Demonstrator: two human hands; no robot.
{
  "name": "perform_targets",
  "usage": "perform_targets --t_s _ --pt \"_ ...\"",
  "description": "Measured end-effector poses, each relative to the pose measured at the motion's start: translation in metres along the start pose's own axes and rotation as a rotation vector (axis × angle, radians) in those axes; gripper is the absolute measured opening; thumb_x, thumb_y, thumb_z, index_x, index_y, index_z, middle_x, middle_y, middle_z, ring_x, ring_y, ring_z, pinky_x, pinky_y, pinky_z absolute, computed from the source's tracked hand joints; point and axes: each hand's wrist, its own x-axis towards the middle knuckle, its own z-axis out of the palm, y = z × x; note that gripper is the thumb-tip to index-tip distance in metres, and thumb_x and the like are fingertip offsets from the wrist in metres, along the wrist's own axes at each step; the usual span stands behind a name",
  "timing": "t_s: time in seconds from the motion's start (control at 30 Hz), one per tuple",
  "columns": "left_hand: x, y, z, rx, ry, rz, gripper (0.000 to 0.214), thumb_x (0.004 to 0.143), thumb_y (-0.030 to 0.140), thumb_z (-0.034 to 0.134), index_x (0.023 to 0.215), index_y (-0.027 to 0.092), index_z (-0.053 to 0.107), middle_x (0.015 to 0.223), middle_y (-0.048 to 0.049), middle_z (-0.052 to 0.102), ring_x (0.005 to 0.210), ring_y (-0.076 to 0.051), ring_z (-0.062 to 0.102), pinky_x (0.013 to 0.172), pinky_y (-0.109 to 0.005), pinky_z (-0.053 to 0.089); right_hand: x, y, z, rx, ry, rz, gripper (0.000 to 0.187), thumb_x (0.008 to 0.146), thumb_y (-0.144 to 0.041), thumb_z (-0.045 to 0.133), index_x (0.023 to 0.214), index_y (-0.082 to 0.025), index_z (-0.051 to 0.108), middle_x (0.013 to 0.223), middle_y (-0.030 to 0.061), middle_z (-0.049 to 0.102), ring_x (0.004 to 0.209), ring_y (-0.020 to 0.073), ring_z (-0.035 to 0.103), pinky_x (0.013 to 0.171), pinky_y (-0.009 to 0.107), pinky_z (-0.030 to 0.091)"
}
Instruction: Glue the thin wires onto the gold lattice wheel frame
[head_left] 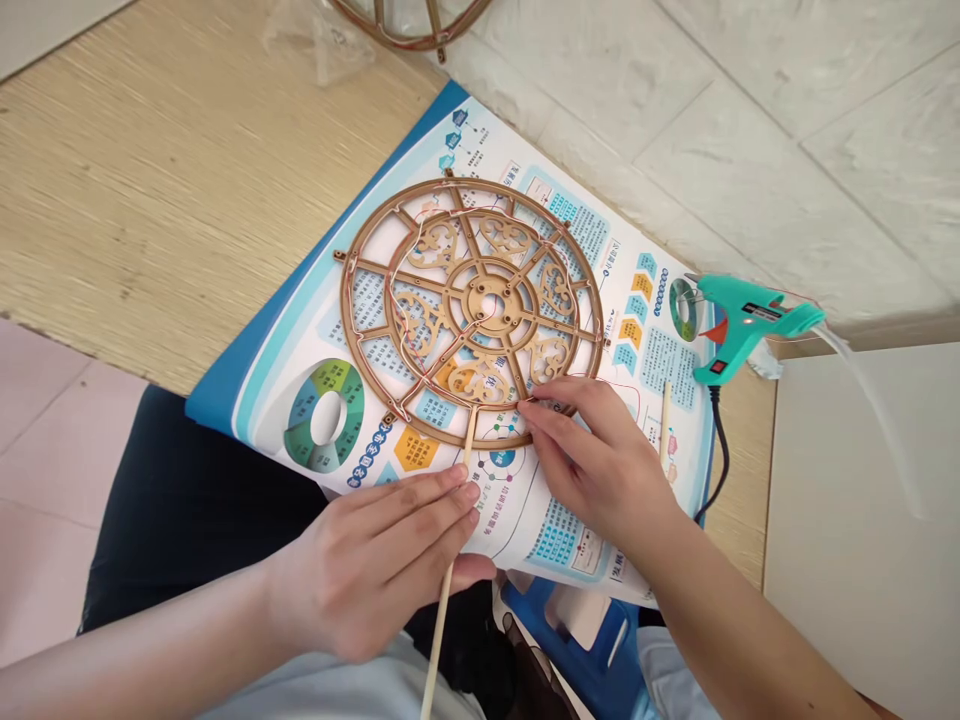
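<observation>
A round, openwork brown frame (512, 305), like an ornate wheel with spokes, scrollwork and concentric rings, lies flat in the middle of the view. Thin red and white wires (411, 350) run along its rings and one spoke.

Directions are from its hub. Between six and seven o'clock, the left hand (405, 560) has its grip closed around a slim wooden stick (442, 605), whose upper tip meets the frame's inner ring near six o'clock. At five o'clock, the right hand (600, 450) has its thumb and fingertips gathered on that ring; whether its grip pinches a wire or the frame cannot be told.

Beneath the frame is a printed sheet (517, 520) with colourful charts. On its edge at three o'clock rests a teal glue gun (750, 315), with a black cable (724, 450). A second, short stick (665, 420) lies at four o'clock.

Farther out, the wood-grained counter (172, 180) spreads toward ten o'clock. A clear plastic bag (322, 45) is at eleven, with part of another brown ring (420, 42) just beside it. A pale tiled wall (675, 120) stands toward one.
</observation>
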Motion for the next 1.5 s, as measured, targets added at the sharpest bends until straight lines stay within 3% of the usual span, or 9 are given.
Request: perform_targets --t_s 0.23,0.47,0.7,0.97,1.33,1.5 --pt "-0.002 0.001 0.000 0.007 0.006 -0.002 0.029 0.092 0.027 0.081 0.110 0.004 0.076 0.113 -0.0106 0.083 0.113 -0.026 0.078 0.099 -0.035 0.067 -0.001 0.002 -0.003 0.019 -0.024 -0.005 0.021 0.091 0.000 0.068 0.110 -0.007 0.071 0.111 0.0213 0.072 0.107 0.0295 0.067 0.091 0.048 0.062" --pt "0.001 0.000 -0.001 0.012 0.010 0.011 0.026 0.094 0.028 0.079 0.107 0.005 0.077 0.112 -0.0103 0.083 0.112 -0.025 0.079 0.098 -0.033 0.068 0.005 0.014 -0.012 0.099 -0.031 0.084 0.023 0.094 -0.003 0.065 0.112 -0.016 0.073 0.111 0.0133 0.076 0.104 0.0224 0.074 0.088 0.036 0.065" --pt "-0.001 0.000 -0.001 -0.022 0.002 0.005 0.030 0.090 0.024 0.082 0.110 0.002 0.076 0.112 -0.0129 0.083 0.112 -0.028 0.079 0.097 -0.036 0.069 0.020 0.019 -0.015 0.065 -0.087 0.080 0.014 0.098 -0.011 0.066 0.104 -0.020 0.074 0.104 0.0096 0.077 0.095 0.0210 0.076 0.079 0.036 0.067" --pt "0.002 -0.001 -0.002 -0.039 -0.001 -0.006 0.027 0.092 0.022 0.080 0.109 0.003 0.076 0.111 -0.0129 0.083 0.110 -0.029 0.079 0.096 -0.036 0.069 0.027 0.022 -0.019 0.072 -0.123 0.038 0.008 0.095 -0.009 0.069 0.099 -0.014 0.075 0.101 0.0119 0.077 0.092 0.0206 0.076 0.078 0.033 0.066" --pt "-0.005 0.000 0.002 -0.041 0.009 -0.012 0.032 0.090 0.022 0.082 0.114 0.002 0.075 0.115 -0.0133 0.082 0.118 -0.029 0.076 0.104 -0.037 0.066 0.024 0.018 -0.015 0.120 -0.088 0.141 0.011 0.095 -0.010 0.069 0.098 -0.020 0.074 0.100 0.0082 0.077 0.092 0.0195 0.075 0.077 0.034 0.065" --pt "-0.002 -0.001 0.000 -0.016 0.013 0.008 0.026 0.092 0.024 0.080 0.108 0.003 0.076 0.111 -0.0119 0.083 0.112 -0.028 0.078 0.097 -0.036 0.069 0.029 0.015 -0.017 0.169 -0.102 0.223 0.013 0.092 -0.009 0.071 0.094 -0.021 0.075 0.099 0.0054 0.077 0.088 0.0183 0.075 0.073 0.032 0.064"
